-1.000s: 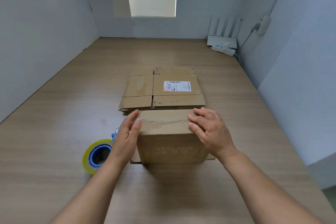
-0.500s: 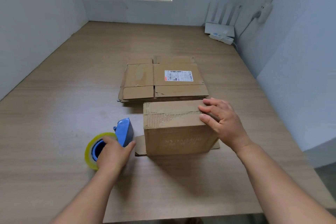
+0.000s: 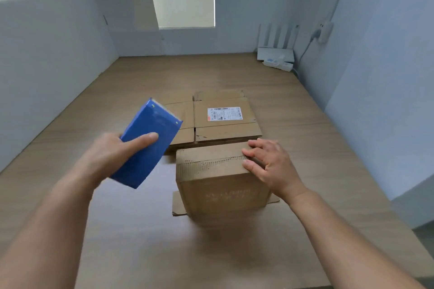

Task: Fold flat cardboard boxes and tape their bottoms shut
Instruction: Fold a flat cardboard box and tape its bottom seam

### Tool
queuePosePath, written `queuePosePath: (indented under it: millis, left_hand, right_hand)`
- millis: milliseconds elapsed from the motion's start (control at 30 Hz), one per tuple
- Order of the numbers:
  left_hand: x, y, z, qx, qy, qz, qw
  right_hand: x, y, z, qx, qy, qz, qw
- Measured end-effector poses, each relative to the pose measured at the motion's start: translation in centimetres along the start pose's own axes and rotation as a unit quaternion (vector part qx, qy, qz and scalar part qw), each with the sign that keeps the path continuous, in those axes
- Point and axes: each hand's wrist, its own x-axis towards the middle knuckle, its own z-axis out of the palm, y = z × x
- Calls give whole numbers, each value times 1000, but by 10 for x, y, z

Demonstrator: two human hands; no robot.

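Observation:
A folded brown cardboard box point(image 3: 218, 185) stands on the wooden table point(image 3: 117, 230), bottom flaps closed on top, with a rough seam running across. My right hand point(image 3: 270, 166) rests on its right top edge, fingers spread over the seam. My left hand point(image 3: 110, 152) grips a blue tape dispenser point(image 3: 146, 141) and holds it in the air to the left of the box. The tape roll itself is hidden behind the dispenser and hand. Behind the box lies a stack of flat cardboard boxes point(image 3: 218, 119) with a white label.
White partition walls enclose the table on the left, back and right. A white router point(image 3: 276, 51) and a power strip point(image 3: 278, 64) sit at the far right corner. The table's front edge is near the bottom of the view.
My left hand left the box's left side, took hold of the tape dispenser on the table and lifted it up beside the box. My right hand stayed on the box.

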Motion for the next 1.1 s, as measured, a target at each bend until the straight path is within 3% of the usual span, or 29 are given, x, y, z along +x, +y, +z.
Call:
queuePosePath:
  millis: [100,233,400,500,567,633,700,967,1100]
  left_hand:
    - [-17,62,1,107,-71,94,987]
    - [-16,96,41,253,-206,126,937]
    - [0,83,68,267,-236,126,926]
    - [4,78,65,239,-236,118,934]
    - [4,77,65,226,-235,116,938]
    - [4,77,64,221,-233,112,940]
    - [4,78,64,220,-234,108,941]
    - [9,80,65,231,-247,108,935]
    - [10,85,64,252,-261,104,926]
  right_hand:
    - [1,2,1,-13,3,-1,1000]
    - [1,8,0,-37,-23,-5,999]
    - [5,9,-7,-7,-58,-9,998]
    - [6,2,-17,118,31,11,992]
    - [4,-6,-24,300,66,68,949]
    - [4,-12,-28,455,3,125,882]
    - [7,-13,-31,483,-78,146,860]
    - [17,-13,-34,464,-81,145,870]
    - [20,-13,-26,392,-57,148,906]
